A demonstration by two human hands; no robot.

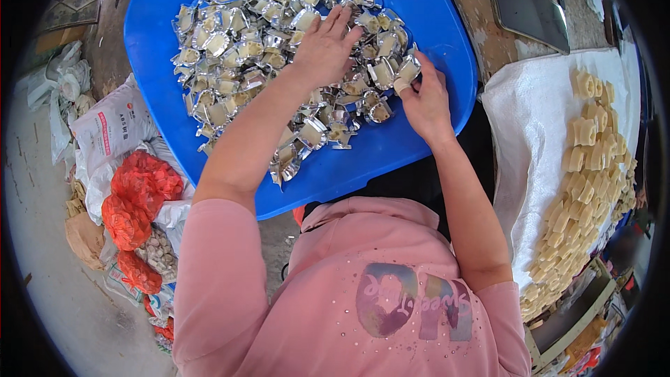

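From my remote post I saw the left hand [328,49] lying open, fingers spread, across the heap of silver-and-cream pieces [237,49] in the blue tub [377,153]; the right hand's [427,101] grip was closed on one piece [408,68] at the heap's right edge. I judged a light edge pinch best, sparing the shiny surface.

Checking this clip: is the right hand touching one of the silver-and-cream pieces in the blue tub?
Touching. The head view shows the right hand with a silver-and-cream piece between its thumb and fingers, no gap visible.
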